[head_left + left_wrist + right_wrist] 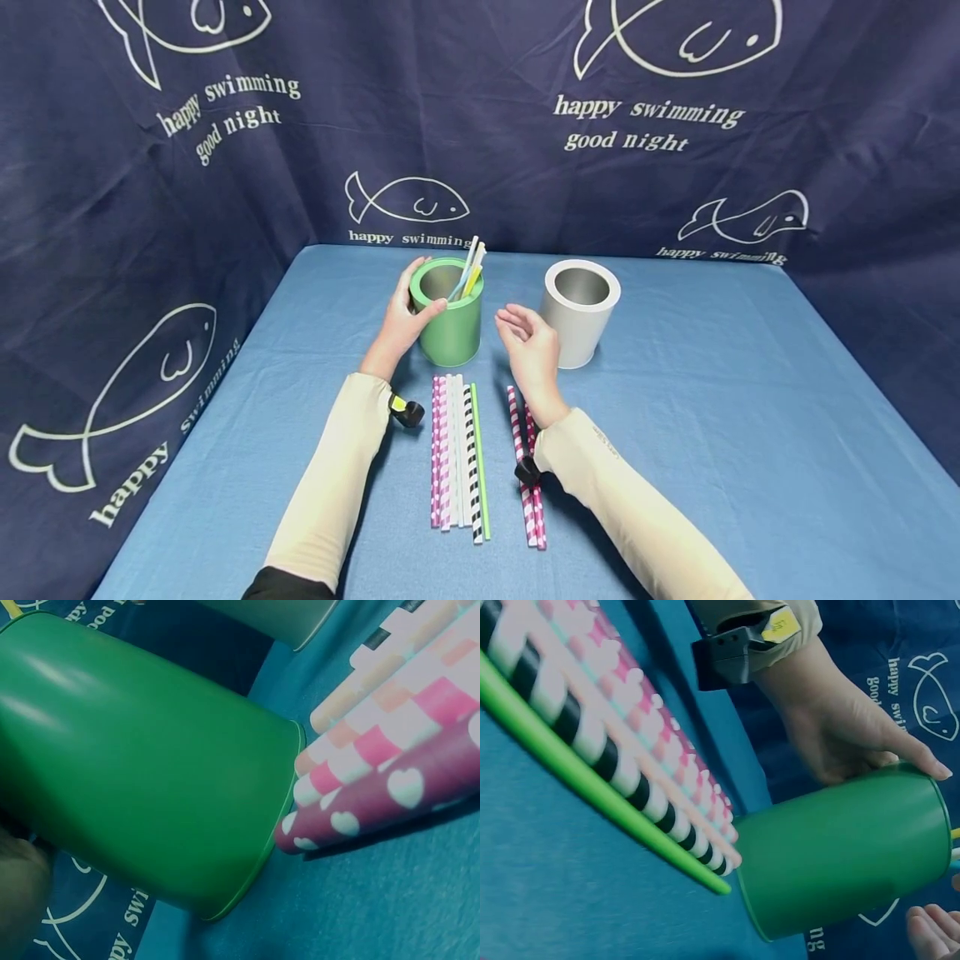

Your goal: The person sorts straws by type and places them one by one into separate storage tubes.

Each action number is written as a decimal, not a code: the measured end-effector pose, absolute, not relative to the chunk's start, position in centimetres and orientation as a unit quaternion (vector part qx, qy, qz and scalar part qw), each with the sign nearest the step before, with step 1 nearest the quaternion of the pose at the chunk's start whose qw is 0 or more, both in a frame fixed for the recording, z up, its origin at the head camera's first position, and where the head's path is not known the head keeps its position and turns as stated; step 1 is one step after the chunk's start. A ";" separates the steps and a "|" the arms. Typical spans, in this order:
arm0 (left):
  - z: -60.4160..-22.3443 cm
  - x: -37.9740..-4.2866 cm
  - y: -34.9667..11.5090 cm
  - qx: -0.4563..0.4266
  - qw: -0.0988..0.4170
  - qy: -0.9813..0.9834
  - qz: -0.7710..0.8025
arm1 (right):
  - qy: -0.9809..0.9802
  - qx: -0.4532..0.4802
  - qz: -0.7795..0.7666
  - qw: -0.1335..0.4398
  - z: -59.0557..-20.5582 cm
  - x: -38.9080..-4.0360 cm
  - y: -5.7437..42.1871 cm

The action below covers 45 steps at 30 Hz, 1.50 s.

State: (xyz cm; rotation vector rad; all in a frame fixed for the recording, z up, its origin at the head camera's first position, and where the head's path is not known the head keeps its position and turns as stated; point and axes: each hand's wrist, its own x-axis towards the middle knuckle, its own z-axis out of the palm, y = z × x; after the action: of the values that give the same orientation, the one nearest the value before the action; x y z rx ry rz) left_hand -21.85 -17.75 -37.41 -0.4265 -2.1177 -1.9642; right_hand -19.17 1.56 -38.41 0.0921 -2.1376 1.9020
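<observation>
My left hand (397,327) grips the green cup (452,340) at its left side, the thumb across the front of the rim. Several thin straws (475,263), white, blue and yellow, lean against the cup's right inner edge. Between the two cups is my right hand (534,354), its fingers loosely bent toward the green cup and holding nothing. The white cup (581,337) stands upright just beyond that hand, partly covered by it. In the right wrist view, the left hand (855,739) spreads along the green cup's side, and the right fingertips (928,930) show at the lower edge.
In front of the green cup lies a row of straws: purple and pink ones (436,467), pale ones, a black-striped one (473,475) and a green one (482,467). Two pink patterned straws (527,504) lie under the right wrist. A navy curtain (510,192) hangs behind the blue table.
</observation>
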 end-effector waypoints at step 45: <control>-40.1 -23.8 -18.5 -0.120 0.097 -0.738 -0.657 | -0.918 0.158 0.276 -0.237 -40.3 -16.1 1.1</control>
State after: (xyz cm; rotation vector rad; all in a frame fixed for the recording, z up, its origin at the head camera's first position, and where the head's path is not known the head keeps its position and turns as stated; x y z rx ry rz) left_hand -23.84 -18.51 -40.06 -0.3546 -2.1866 -1.9447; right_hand -16.10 1.13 -40.32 0.5897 -3.4199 1.0301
